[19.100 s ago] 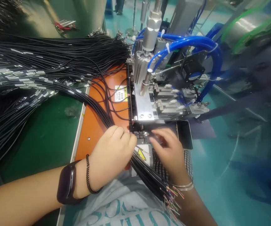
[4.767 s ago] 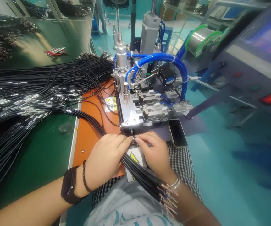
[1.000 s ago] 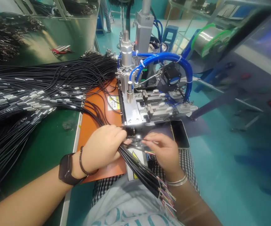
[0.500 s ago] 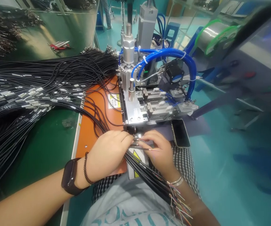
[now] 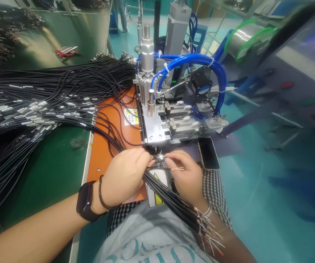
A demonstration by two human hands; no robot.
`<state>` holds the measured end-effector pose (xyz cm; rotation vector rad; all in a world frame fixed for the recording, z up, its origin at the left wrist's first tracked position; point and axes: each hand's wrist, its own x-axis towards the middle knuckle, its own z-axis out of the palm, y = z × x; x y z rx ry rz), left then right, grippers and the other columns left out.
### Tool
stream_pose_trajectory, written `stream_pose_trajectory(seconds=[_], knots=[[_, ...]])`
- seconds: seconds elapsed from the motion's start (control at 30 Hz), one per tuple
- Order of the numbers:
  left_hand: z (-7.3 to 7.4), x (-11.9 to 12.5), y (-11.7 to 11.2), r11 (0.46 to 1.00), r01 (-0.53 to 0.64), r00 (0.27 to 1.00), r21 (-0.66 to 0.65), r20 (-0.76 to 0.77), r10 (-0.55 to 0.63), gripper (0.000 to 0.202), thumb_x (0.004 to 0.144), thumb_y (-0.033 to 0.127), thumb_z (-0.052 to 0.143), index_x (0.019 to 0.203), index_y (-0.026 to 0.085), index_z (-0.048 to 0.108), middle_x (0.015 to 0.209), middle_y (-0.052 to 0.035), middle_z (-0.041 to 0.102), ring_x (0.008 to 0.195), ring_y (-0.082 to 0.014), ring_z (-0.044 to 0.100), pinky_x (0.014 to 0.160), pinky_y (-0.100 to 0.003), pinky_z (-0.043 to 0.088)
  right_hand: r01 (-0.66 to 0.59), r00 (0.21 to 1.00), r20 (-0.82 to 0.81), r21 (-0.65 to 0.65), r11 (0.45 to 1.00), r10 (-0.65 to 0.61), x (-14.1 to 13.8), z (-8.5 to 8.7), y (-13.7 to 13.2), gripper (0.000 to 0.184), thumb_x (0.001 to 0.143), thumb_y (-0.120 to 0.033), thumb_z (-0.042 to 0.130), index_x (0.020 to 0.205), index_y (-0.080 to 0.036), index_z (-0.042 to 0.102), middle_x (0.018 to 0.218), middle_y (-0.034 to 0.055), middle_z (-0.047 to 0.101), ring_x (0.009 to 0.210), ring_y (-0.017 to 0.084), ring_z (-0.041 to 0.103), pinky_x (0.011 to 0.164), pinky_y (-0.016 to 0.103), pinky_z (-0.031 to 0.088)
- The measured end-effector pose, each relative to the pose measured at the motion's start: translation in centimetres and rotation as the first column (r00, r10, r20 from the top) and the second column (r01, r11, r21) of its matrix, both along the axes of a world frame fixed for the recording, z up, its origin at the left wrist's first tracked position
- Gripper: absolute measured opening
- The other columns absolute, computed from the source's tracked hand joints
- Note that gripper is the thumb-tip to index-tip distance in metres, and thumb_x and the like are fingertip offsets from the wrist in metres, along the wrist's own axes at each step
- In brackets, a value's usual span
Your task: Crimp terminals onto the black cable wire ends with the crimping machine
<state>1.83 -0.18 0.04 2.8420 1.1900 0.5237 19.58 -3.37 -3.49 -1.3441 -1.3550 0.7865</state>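
My left hand (image 5: pixel 128 170) is closed around a bundle of black cables (image 5: pixel 171 195), whose stripped ends with thin coloured wires fan out over my lap at the lower right. One cable from it points right, its bare wires (image 5: pixel 178 168) lying across my right fingers. My right hand (image 5: pixel 187 171) pinches fine wire ends (image 5: pixel 161 156) between thumb and forefinger, close to my left fingertips. Both hands are at the front edge of a metal machine (image 5: pixel 154 128) with blue air hoses (image 5: pixel 219 76), just below its clamp area. The fingertips partly hide the wires.
A large heap of black cables (image 5: pixel 64 80) with metal-tipped ends spreads to the left, some crossing the orange base (image 5: pixel 99 159). A phone (image 5: pixel 209 153) lies right of my right hand. A solder wire spool (image 5: pixel 245 40) stands behind at the right.
My right fingertips have closed in on the thin wires, which now stick up between my hands. My left hand has shifted slightly left; the bundle remains in it.
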Motion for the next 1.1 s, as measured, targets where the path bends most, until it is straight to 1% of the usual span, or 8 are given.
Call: stream_pose_trajectory(seconds=[0.17,0.3,0.37,0.6,0.73,0.83,0.97,1.1], knots=[[-0.2,-0.1,0.0,1.000,-0.007,0.999,-0.015,-0.034,0.007,0.010,0.083,0.014,0.048,0.074,0.018,0.048,0.072,-0.0024,0.052,0.068,-0.0181,0.049,0.060,-0.032,0.039,-0.260,0.960,0.119,0.033,0.965,0.255,-0.2,0.3,-0.2,0.008,0.081,-0.020,0.063,0.082,-0.023,0.071,0.083,0.0020,0.071,0.080,0.017,0.063,0.075,0.030,0.049],[-0.2,0.0,0.1,1.000,-0.011,0.999,-0.015,-0.034,0.011,0.011,0.082,0.012,0.048,0.074,0.019,0.046,0.073,-0.0023,0.052,0.069,-0.0183,0.049,0.061,-0.032,0.039,-0.037,0.998,0.052,-0.073,0.997,0.041,-0.4,0.8,-0.1,0.007,0.082,-0.021,0.062,0.084,-0.021,0.068,0.084,0.0013,0.068,0.079,0.015,0.061,0.072,0.027,0.048],[-0.1,0.1,0.1,1.000,-0.015,1.000,-0.008,-0.026,0.015,0.012,0.082,0.012,0.047,0.073,0.019,0.045,0.071,-0.0017,0.051,0.067,-0.0179,0.048,0.060,-0.031,0.037,-0.001,0.999,0.041,-0.088,0.996,0.004,-0.4,1.0,-0.1,0.006,0.083,-0.023,0.061,0.081,-0.021,0.066,0.082,0.0011,0.066,0.077,0.014,0.060,0.069,0.026,0.047],[-0.1,0.1,0.1,1.000,-0.017,1.000,0.005,-0.003,0.017,0.013,0.079,0.010,0.050,0.072,0.019,0.044,0.069,-0.0008,0.048,0.065,-0.0176,0.045,0.058,-0.031,0.035,-0.163,0.979,0.120,0.000,0.987,0.162,-0.4,0.5,-0.3,0.010,0.083,-0.018,0.059,0.083,-0.021,0.068,0.083,0.0016,0.067,0.082,0.016,0.060,0.076,0.029,0.047],[-0.4,0.0,0.0,0.999,0.025,0.999,-0.024,-0.022,-0.025,0.011,0.080,0.013,0.051,0.073,0.019,0.046,0.069,-0.0008,0.048,0.065,-0.0182,0.044,0.057,-0.032,0.035,-0.163,0.983,0.082,-0.001,0.987,0.163,-0.5,0.8,0.1,0.013,0.087,-0.020,0.057,0.091,-0.020,0.069,0.091,0.0034,0.069,0.087,0.016,0.061,0.078,0.029,0.049],[-0.3,0.0,0.0,0.997,0.047,0.996,-0.068,-0.078,-0.052,0.009,0.080,0.013,0.052,0.075,0.019,0.049,0.071,-0.0009,0.050,0.065,-0.0190,0.044,0.058,-0.033,0.036,-0.212,0.963,0.183,0.076,0.974,0.196,-0.2,1.0,0.5,0.014,0.088,-0.017,0.055,0.090,-0.017,0.069,0.085,0.0034,0.070,0.082,0.015,0.059,0.076,0.028,0.047],[-0.1,-0.2,0.1,0.986,0.060,0.988,-0.157,-0.130,-0.081,0.023,0.081,0.010,0.051,0.102,0.020,0.055,0.086,-0.0021,0.057,0.078,-0.0206,0.052,0.068,-0.035,0.043,-0.235,0.918,0.352,0.117,0.965,0.181,0.4,0.7,1.1,0.015,0.089,-0.017,0.053,0.092,-0.017,0.068,0.087,0.0030,0.070,0.081,0.015,0.057,0.079,0.030,0.044],[-0.5,-0.4,0.3,0.994,0.091,0.991,-0.053,-0.095,-0.095,0.034,0.086,0.011,0.046,0.119,0.014,0.051,0.095,-0.0069,0.059,0.087,-0.0236,0.054,0.072,-0.037,0.045,-0.135,0.937,0.319,-0.045,0.990,0.142,0.9,0.3,1.4,0.014,0.088,-0.025,0.056,0.079,-0.019,0.065,0.078,0.0006,0.067,0.076,0.015,0.057,0.073,0.028,0.042]])
